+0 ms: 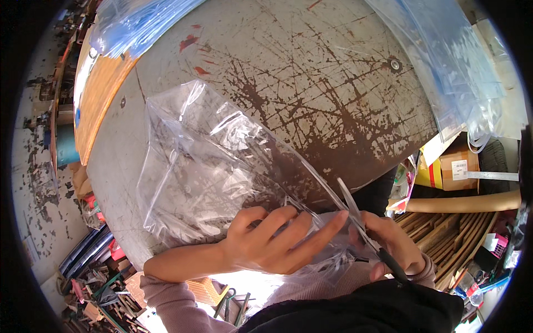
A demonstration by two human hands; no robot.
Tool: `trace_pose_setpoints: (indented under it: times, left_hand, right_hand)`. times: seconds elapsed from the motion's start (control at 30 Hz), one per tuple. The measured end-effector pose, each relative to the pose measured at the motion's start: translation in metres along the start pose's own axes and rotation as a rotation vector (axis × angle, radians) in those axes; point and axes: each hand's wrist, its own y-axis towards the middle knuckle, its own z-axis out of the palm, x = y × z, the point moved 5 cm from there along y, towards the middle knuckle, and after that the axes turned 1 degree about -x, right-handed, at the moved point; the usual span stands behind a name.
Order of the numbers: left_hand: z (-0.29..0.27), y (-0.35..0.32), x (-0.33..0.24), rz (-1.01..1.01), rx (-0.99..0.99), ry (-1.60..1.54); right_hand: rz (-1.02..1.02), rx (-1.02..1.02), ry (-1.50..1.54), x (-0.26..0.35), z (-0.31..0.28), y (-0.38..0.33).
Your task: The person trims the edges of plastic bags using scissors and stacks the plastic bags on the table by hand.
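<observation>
Plastic bag (205,161), clear and crumpled, lies on the scratched grey counter (311,72). Left hand (272,241) presses flat on its near edge, grip released. Right hand (391,244), grip clenched on scissors (363,225), blades at the bag's edge. Blue-tinted plastic sheets (455,61) lie at the counter's far right.

Left hand (272,241) lies flat, fingers (311,236) spread; right hand (391,244) is clenched.

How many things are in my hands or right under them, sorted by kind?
Crumpled clear plastic bag, pressed down by the left hand: 1
Grey-bladed scissors with black handles, held in the right hand: 1
Scratched round grey worktable: 1
Stacks of bluish clear plastic sheets: 2
Total: 5
</observation>
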Motion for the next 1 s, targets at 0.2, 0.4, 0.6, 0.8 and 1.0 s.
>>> trace_pose_setpoints:
  times: [0.2, 0.4, 0.6, 0.8, 1.0]
  left_hand:
    - [0.001, 0.000, -0.001, -0.009, 0.032, -0.006]
    - [0.004, -0.002, -0.002, 0.018, 0.035, 0.002]
    - [0.002, -0.001, -0.001, 0.000, 0.024, 0.001]
    - [0.001, 0.001, 0.007, -0.047, -0.014, -0.060]
    - [-0.003, 0.000, 0.013, -0.141, 0.017, -0.202]
  right_hand:
    - [0.077, -0.072, 0.137, -0.002, 0.000, 0.000]
    - [0.065, -0.142, 0.256, 0.002, 0.001, 0.003]
    - [0.130, -0.170, 0.342, -0.004, -0.001, -0.006]
    - [0.189, -0.072, 0.349, 0.002, 0.001, -0.001]
    - [0.092, 0.017, 0.383, 0.006, 0.008, 0.008]
